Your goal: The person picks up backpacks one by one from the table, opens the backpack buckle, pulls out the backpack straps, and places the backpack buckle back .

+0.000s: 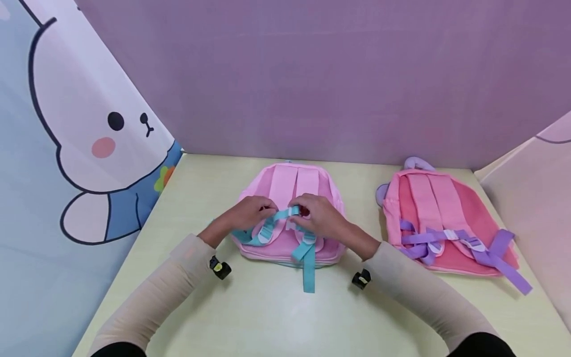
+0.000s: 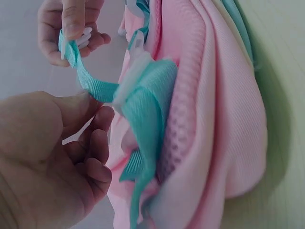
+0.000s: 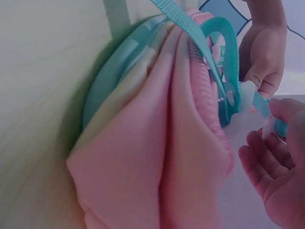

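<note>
The left grip [image 1: 253, 212] pinches a teal strap [image 1: 281, 214] between thumb and fingertips, and the right grip [image 1: 320, 216] is clamped on the same strap near its small white buckle [image 1: 292, 210]. The strap is flat, ribbed webbing, held raised and slightly bowed above the pink backpack [image 1: 272, 251]. Under both hands, the backpack lies on the surface [image 1: 267, 312] with its shoulder straps [image 1: 307, 181] facing up. These are wide and light pink, side by side down the middle, and each meets teal webbing at a whitish plastic adjuster [image 1: 309, 237]. A loose teal tail [image 1: 309, 275] hangs past the bag's lower edge. The wrist views show soft, creased pink fabric, a dimpled mesh panel [image 2: 180, 138], a cream band, and a teal panel [image 3: 102, 98] on the underside. To the right, well apart, lies a coral-pink backpack [image 1: 482, 210] with purple straps [image 1: 504, 265] and a lilac handle [image 1: 419, 163]. Behind stands a purple backdrop [image 1: 334, 89]; at left, a panel [image 1: 27, 277] bears a white cartoon animal.
</note>
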`<state>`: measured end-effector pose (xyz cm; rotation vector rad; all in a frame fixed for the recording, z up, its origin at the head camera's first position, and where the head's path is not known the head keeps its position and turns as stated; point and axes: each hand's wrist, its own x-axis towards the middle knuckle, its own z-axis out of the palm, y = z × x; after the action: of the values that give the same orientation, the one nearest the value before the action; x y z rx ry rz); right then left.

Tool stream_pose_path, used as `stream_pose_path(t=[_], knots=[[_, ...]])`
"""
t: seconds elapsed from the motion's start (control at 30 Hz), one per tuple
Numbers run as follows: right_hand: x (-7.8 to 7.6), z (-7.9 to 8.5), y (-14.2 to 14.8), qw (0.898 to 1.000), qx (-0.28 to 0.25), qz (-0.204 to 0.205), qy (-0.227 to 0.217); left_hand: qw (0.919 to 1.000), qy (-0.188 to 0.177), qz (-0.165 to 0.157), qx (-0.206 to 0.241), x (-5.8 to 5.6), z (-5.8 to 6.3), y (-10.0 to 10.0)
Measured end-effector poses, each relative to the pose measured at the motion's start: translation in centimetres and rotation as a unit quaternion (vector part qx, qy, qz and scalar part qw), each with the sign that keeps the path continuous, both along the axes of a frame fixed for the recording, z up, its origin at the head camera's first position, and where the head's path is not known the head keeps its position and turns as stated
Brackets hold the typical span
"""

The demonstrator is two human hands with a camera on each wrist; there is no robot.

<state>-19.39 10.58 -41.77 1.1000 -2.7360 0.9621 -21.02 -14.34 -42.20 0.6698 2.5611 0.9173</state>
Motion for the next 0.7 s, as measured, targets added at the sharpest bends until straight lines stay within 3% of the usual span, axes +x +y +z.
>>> stream_pose_path(t=[0.23, 0.5, 0.7], knots=[[-0.4, 0.5, 0.1, 1.000, -0.015, 0.002, 0.007, 0.9997, -0.008, 0.000, 0.021, -0.4, 0.8, 0.7], [-0.7, 0.4, 0.2, 1.000, -0.006, -0.002, -0.001, 0.9996, 0.011, -0.021, 0.013, -0.9, 1.2, 1.0], [0.5, -0.7, 0.1, 1.000, -0.019, 0.007, -0.006, 0.9997, 0.008, -0.022, 0.010, 0.2, 0.2, 0.9]])
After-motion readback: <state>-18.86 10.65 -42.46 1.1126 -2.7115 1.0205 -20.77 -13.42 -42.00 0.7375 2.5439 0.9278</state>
